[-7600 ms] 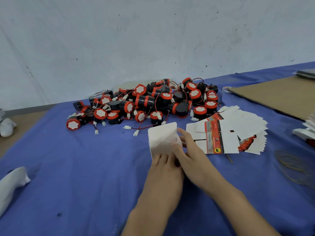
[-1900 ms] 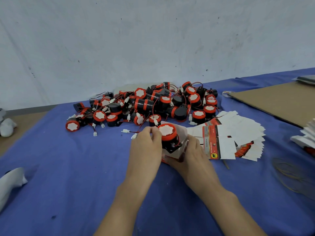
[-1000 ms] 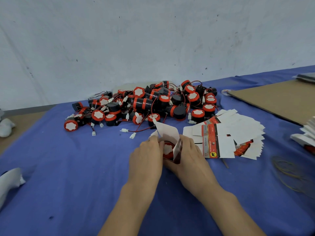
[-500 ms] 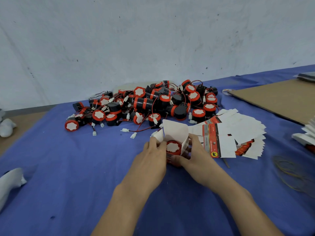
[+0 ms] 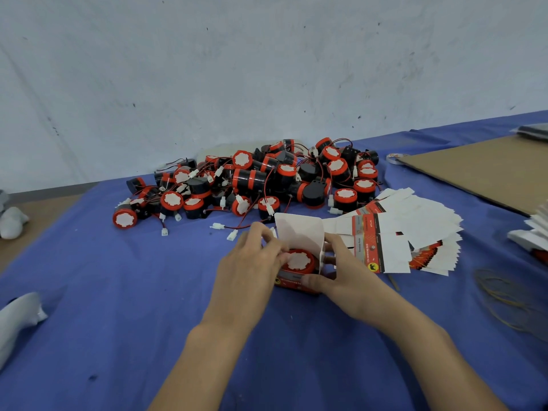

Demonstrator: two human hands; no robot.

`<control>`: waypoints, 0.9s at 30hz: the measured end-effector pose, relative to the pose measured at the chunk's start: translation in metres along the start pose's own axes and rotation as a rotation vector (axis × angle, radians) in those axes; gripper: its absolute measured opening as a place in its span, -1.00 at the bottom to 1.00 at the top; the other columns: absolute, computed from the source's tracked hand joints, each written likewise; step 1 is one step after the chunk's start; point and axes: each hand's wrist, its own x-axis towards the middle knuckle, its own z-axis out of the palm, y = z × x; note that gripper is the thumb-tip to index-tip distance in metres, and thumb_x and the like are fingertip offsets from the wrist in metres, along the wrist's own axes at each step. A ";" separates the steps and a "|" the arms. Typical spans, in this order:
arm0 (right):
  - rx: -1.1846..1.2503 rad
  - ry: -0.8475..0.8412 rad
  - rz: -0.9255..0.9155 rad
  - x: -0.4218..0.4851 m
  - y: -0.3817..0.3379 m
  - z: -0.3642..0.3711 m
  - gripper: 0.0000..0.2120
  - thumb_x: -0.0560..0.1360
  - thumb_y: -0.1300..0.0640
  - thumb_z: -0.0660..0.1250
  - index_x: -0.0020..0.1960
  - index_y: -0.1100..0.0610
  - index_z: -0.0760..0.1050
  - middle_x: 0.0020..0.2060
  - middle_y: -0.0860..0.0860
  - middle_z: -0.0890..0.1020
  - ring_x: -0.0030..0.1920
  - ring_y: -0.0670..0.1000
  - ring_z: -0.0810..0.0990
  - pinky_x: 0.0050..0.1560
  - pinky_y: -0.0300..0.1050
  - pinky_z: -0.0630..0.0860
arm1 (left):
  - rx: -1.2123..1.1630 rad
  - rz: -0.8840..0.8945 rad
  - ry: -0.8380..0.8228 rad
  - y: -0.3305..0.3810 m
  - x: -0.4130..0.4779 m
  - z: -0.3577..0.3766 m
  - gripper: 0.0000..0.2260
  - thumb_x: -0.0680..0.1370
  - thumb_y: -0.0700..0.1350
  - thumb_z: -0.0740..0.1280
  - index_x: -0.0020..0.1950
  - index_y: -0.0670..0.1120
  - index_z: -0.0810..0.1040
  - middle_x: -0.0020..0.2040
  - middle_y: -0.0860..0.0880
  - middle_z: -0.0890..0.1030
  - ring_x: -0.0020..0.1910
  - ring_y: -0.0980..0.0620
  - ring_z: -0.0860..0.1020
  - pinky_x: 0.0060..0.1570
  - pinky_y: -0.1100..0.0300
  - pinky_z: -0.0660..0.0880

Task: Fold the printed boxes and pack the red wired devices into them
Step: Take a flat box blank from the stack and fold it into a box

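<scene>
Left hand (image 5: 249,262) curls its fingers round the left side of the box (image 5: 296,284), fingertips at the rim of the device (image 5: 298,260) that sits inside it, white face up. Beyond my knuckles the pile (image 5: 252,179) of loose devices lies on the blue table (image 5: 118,321), wires tangled. The box's white lid flap stands upright behind the device. My right hand (image 5: 344,274) grips the box from the right, thumb across its red front, fingers behind its wall. Just beside it the flat boxes (image 5: 415,232) fan out, then rubber bands (image 5: 504,295), with cardboard (image 5: 480,170) farther back.
</scene>
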 end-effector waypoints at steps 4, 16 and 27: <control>0.005 -0.025 0.000 -0.002 0.000 0.000 -0.41 0.53 0.10 0.46 0.36 -0.25 0.20 0.17 -0.31 0.50 0.10 -0.32 0.52 -0.13 -0.49 0.50 | 0.066 0.039 0.098 -0.005 0.001 0.003 -0.83 0.47 -0.20 0.52 0.02 -0.05 0.68 -0.09 -0.01 0.55 -0.14 -0.05 0.52 -0.42 0.20 0.46; -0.003 -0.021 -0.004 -0.001 0.001 0.000 -0.37 0.52 0.06 0.47 0.44 -0.19 0.21 0.22 -0.28 0.52 0.17 -0.26 0.52 0.00 -0.40 0.49 | 0.146 0.083 -0.026 -0.010 -0.007 0.011 -0.40 0.28 -0.38 0.50 0.22 0.12 0.59 -0.18 0.15 0.62 -0.09 -0.01 0.52 -0.16 0.17 0.48; 0.004 -0.031 0.011 0.000 0.002 -0.001 -0.38 0.52 0.07 0.46 0.43 -0.19 0.19 0.18 -0.29 0.52 0.14 -0.25 0.54 -0.04 -0.43 0.51 | 0.071 0.102 0.010 0.001 -0.011 0.003 -0.62 0.46 -0.23 0.48 0.25 -0.01 0.57 -0.25 0.09 0.61 -0.33 0.06 0.49 -0.34 0.25 0.37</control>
